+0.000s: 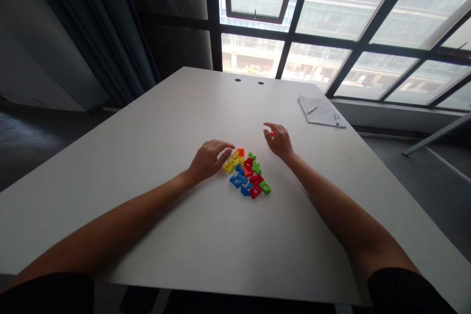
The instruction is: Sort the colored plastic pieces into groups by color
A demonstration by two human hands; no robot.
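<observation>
A loose pile of small plastic pieces with holes lies on the white table. Yellow pieces (228,165) are at its left, blue pieces (237,181) at the front left, red pieces (255,191) and green pieces (265,187) at the right. An orange piece (240,151) sits at the far side. My left hand (208,158) is beside the yellow pieces, fingers stretched and thumb apart. Beyond the pile to the right, my right hand (280,142) has its fingers curved and apart. A small red-orange piece (272,133) shows in the gap between thumb and forefinger, partly hidden.
The white table (154,122) reaches toward large windows. A sheet of paper (322,110) with two pens lies at its far right. Two round cable holes are near the far edge. A dark curtain (99,24) hangs on the left, and a metal leg (437,132) stands at the right.
</observation>
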